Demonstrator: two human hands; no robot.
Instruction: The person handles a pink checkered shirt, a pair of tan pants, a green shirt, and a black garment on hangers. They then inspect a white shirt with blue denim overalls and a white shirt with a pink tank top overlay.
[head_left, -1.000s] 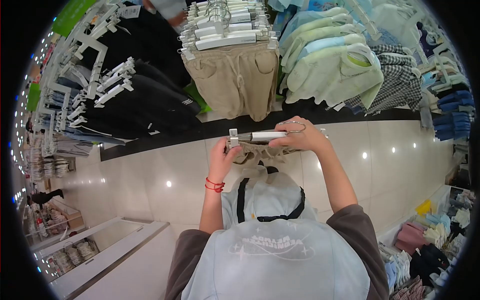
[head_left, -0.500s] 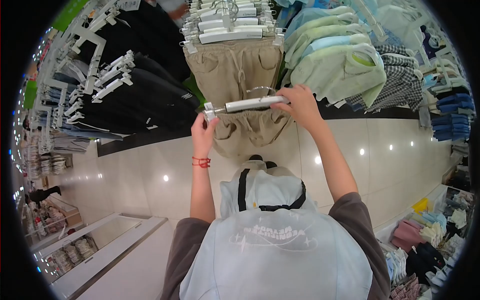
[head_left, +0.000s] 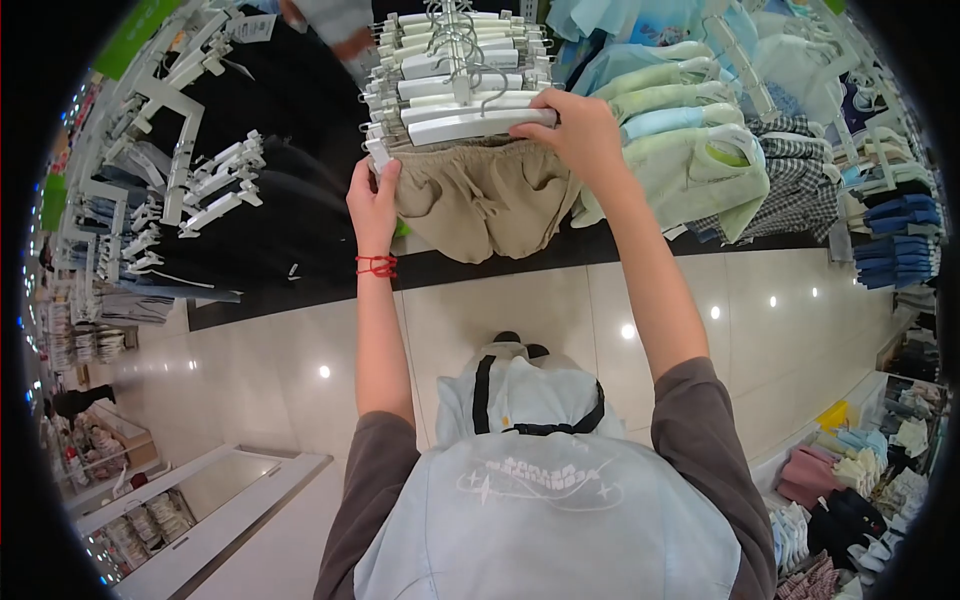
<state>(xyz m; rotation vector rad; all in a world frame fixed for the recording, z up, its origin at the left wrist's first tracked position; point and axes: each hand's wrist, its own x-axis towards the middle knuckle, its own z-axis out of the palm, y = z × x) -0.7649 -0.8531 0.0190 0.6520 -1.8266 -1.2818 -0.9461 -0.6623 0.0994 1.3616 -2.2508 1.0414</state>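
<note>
Both of my hands hold a white clip hanger (head_left: 460,127) from which beige shorts (head_left: 488,200) with an elastic waist hang. At its left end, the thumb and fingers of my left hand (head_left: 373,205) are closed on the clip (head_left: 378,152). My right hand (head_left: 580,138) grips the right part of the bar, thumb below and fingers over it. The hanger's metal hook (head_left: 490,85) points up toward a row of similar white hangers (head_left: 450,62) on the rack. The held shorts hang in front of this row and hide the garments behind.
Light green tops (head_left: 680,175) hang close on the right, with checked clothes (head_left: 790,170) beyond. Black garments (head_left: 290,200) hang to the left on a white rack (head_left: 180,130). A tiled floor (head_left: 500,300) lies below. Folded clothes (head_left: 830,470) fill a display at lower right. Part of another person (head_left: 335,30) shows at top left.
Both hands have moved forward and up with the hanger, bringing the shorts from above the floor to the front of the hanger row.
</note>
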